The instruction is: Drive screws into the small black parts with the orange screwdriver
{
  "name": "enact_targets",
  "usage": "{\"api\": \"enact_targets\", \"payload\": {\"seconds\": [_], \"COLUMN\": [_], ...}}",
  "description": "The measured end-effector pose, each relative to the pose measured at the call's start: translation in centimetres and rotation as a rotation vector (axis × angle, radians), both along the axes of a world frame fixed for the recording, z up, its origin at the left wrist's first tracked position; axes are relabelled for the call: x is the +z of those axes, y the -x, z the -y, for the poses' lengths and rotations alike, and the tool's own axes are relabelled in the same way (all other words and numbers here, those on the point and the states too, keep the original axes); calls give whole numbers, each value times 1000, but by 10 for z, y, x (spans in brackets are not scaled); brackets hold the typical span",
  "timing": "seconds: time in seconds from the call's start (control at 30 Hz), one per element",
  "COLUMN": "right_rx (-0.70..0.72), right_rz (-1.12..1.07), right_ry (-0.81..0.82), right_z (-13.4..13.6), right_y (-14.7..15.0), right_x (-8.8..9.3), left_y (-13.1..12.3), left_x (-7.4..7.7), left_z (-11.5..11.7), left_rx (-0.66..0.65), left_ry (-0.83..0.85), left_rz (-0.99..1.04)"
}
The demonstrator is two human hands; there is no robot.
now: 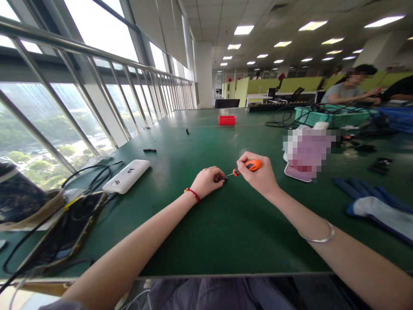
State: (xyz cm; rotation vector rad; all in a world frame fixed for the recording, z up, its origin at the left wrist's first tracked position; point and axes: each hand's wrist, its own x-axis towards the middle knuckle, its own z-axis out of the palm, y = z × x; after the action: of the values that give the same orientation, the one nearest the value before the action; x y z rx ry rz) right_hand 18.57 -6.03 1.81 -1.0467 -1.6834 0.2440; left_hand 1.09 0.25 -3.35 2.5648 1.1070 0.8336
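Note:
My left hand (209,181) pinches a small black part (220,178) just above the green table. The fingers cover much of that part, so its kind cannot be made out. My right hand (258,174) is closed round the handle of an orange and black screwdriver (253,165). Its thin metal shaft points left and down, and the tip meets or lies right beside the black part. Farther off on the tabletop are a black strip-like piece (149,150) and a smaller black piece (187,131).
A white power bank (127,176) with cables and a phone (69,232) lie at left. A red basket (227,120) stands at the back. On the right are blue-and-white gloves (377,209), a pink item (306,150) and a green basket (335,115). A person (350,86) sits beyond.

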Motion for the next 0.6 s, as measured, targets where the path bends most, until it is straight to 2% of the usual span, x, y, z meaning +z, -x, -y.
{"api": "enact_targets", "payload": {"seconds": [0.27,0.43,0.6], "right_rx": [-11,-16,-165], "right_rz": [15,-61,-9], "right_ry": [49,26,-29], "right_z": [0,-2,0], "right_y": [0,0,0], "right_x": [2,0,1], "left_y": [0,0,0], "left_x": [-1,-2,-2], "left_z": [-1,-2,-2], "left_rx": [-12,-8,-7], "left_ry": [-1,9,18], "left_rz": [3,21,34]}}
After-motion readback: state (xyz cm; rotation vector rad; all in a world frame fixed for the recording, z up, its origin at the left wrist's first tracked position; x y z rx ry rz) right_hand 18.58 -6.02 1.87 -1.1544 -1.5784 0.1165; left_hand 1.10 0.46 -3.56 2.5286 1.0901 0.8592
